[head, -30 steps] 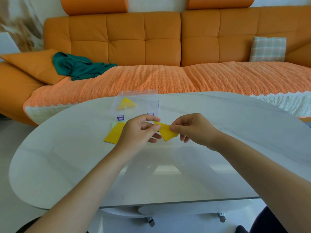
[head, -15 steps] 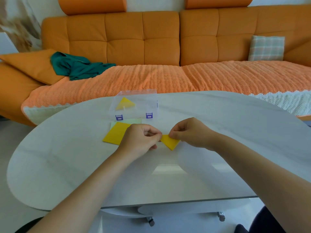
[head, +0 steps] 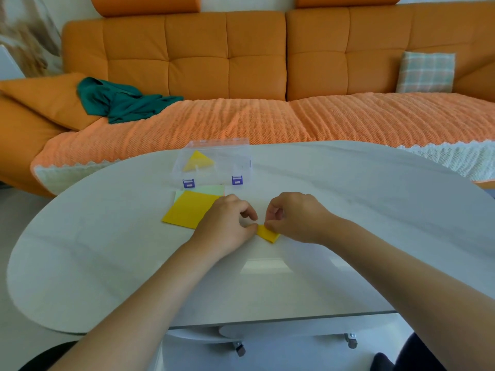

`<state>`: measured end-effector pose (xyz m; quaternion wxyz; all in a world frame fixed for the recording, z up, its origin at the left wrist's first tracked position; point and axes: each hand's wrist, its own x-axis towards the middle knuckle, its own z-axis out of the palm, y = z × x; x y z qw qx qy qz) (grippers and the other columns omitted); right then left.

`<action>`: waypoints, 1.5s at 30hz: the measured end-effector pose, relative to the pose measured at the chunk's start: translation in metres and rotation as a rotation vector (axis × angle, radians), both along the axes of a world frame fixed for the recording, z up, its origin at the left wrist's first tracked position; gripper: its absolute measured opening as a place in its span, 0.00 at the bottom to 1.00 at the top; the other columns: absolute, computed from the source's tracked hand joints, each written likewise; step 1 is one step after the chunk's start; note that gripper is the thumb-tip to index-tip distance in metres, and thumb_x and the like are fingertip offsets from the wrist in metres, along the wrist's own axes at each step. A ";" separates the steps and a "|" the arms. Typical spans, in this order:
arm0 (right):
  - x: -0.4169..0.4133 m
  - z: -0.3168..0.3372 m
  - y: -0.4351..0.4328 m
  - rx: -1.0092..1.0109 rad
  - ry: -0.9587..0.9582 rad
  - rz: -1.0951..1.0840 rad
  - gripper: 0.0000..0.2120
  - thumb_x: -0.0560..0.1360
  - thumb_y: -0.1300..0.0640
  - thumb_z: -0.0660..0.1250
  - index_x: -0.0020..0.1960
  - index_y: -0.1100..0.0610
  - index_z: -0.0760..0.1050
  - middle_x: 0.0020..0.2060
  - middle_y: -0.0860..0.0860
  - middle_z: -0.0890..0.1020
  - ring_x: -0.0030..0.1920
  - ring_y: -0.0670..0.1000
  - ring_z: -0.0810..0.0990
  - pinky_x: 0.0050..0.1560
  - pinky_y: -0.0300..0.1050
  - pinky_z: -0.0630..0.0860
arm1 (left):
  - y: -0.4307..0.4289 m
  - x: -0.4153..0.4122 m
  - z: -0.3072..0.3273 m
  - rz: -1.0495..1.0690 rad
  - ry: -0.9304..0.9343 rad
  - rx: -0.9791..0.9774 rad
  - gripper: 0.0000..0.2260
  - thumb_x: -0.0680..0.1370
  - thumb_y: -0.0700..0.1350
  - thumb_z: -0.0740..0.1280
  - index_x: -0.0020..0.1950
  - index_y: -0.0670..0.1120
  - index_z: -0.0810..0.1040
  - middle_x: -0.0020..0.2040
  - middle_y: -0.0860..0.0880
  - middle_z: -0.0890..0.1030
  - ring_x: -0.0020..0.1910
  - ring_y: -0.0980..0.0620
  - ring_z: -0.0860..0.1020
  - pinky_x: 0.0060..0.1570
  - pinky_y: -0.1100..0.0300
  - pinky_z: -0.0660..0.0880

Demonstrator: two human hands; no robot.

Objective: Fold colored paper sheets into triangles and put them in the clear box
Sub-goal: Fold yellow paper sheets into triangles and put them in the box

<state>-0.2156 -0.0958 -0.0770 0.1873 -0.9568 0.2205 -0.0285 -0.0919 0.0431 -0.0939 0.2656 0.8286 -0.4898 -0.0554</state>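
On the white oval table [head: 361, 210], between the 2 hands, a small folded yellow paper piece [head: 267, 232] is lying flat, a little in front of the clear plastic box with purple latches [head: 235, 156]. Judging by how things are lying, the task is sitting in its early part: 1 yellow paper triangle [head: 198, 161] is already resting inside the box, toward its left side, while the piece under the fingers is looking close to finished but is not yet going in. A yellow square paper sheet [head: 190, 211] is waiting unfolded just beside the left hand, lying on top of a pale green paper sheet [head: 211, 189] whose far edge is peeking out; a thin reddish edge is also showing at the stack's right side, though I cannot tell how many sheets are sitting under there. So at least 2 more sheets are waiting to be folded.

The left hand [head: 227, 223] is curling its fingers, pinching the left end of the folded piece and partly covering it. The right hand [head: 294, 218] is curling too, its thumb and forefinger pinching the piece's upper right edge, seemingly sharpening a crease against the table
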 end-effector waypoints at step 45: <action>-0.017 0.008 -0.037 0.133 0.027 -0.287 0.01 0.69 0.51 0.75 0.39 0.47 0.84 0.38 0.42 0.83 0.44 0.46 0.81 0.47 0.45 0.82 | 0.001 -0.031 -0.022 -0.316 -0.288 -0.160 0.04 0.76 0.46 0.69 0.42 0.47 0.81 0.43 0.53 0.77 0.43 0.53 0.72 0.43 0.56 0.73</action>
